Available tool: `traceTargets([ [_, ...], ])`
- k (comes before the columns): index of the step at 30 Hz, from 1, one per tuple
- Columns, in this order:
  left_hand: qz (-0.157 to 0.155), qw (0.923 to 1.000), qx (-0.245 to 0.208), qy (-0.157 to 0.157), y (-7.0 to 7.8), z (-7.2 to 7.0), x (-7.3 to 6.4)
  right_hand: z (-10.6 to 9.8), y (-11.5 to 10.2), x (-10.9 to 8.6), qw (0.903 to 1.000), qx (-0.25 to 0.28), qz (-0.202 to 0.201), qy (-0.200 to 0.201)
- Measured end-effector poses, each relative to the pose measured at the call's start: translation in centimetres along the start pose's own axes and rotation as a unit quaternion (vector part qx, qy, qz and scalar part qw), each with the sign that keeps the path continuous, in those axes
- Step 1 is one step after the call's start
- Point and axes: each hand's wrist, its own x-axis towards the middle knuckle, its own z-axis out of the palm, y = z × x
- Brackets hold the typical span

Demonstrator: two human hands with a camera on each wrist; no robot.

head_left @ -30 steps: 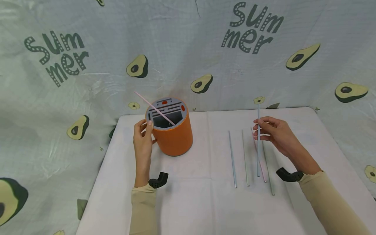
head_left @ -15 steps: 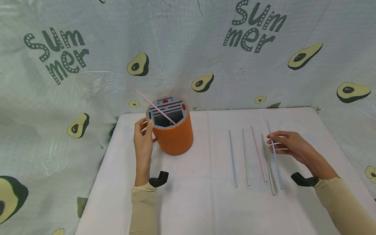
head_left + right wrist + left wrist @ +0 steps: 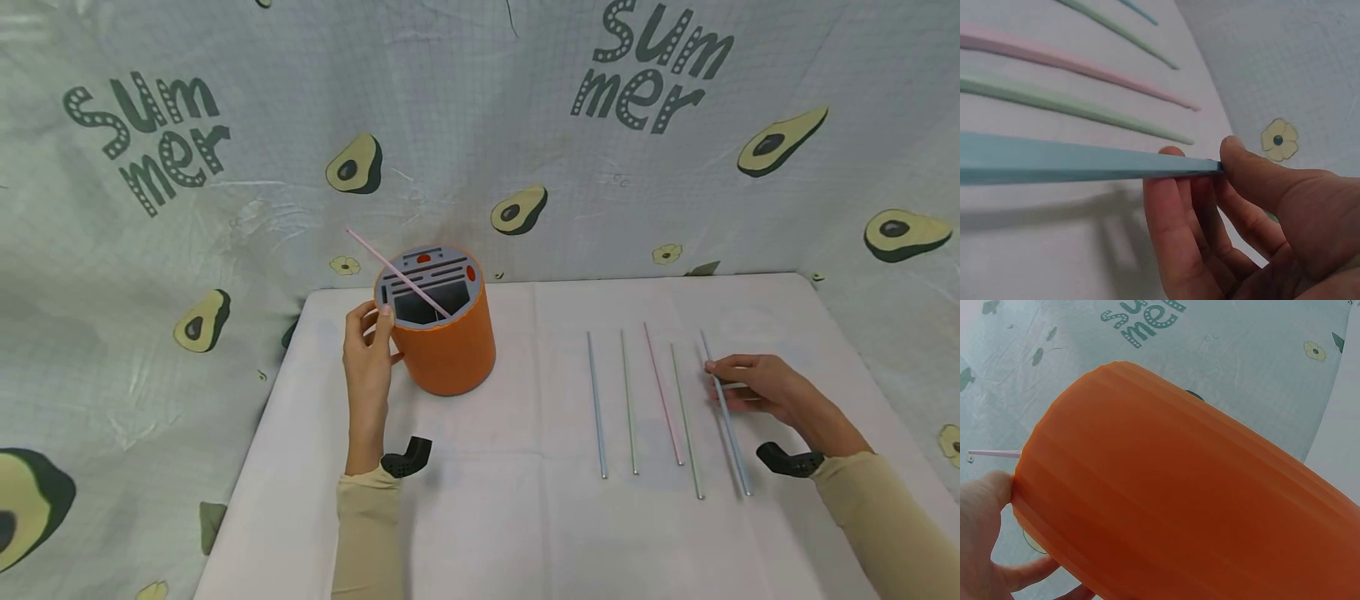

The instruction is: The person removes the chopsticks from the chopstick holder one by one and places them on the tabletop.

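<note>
My right hand (image 3: 776, 390) pinches a light blue chopstick (image 3: 733, 440) between thumb and fingers near its far end. In the right wrist view the blue chopstick (image 3: 1072, 162) lies across the fingers, close over the white tabletop, with its shadow beside it. Left of it lie a green chopstick (image 3: 687, 421), a pink one, another green one and a blue one, roughly side by side. My left hand (image 3: 366, 354) grips the rim of an orange utensil holder (image 3: 448, 358), thumb at the top edge. A pink chopstick (image 3: 390, 265) leans out of the holder's large opening.
The holder's grey top (image 3: 431, 271) has several narrow slots and red ovals besides the large opening. Behind the white table (image 3: 487, 517) hangs a pale sheet (image 3: 450, 100) printed with avocados and lettering. Black wrist cameras sit on both forearms.
My right hand has moved right and toward me with the blue chopstick, past the rightmost green chopstick, and lowered it toward the table. The left hand and holder stay in place.
</note>
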Motion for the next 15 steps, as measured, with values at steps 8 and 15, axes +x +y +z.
traceTargets([
  [8, 0.006, 1.0000, -0.002, -0.003, 0.3, 0.0, -0.2, 0.5, 1.2, 0.5, 0.9974, -0.047, -0.006, 0.054],
  [15, 0.000, 1.0000, 0.002, -0.003, 0.4, 0.0, -0.3, 1.4, 1.3, 0.9, 0.9934, -0.076, -0.016, 0.084],
])
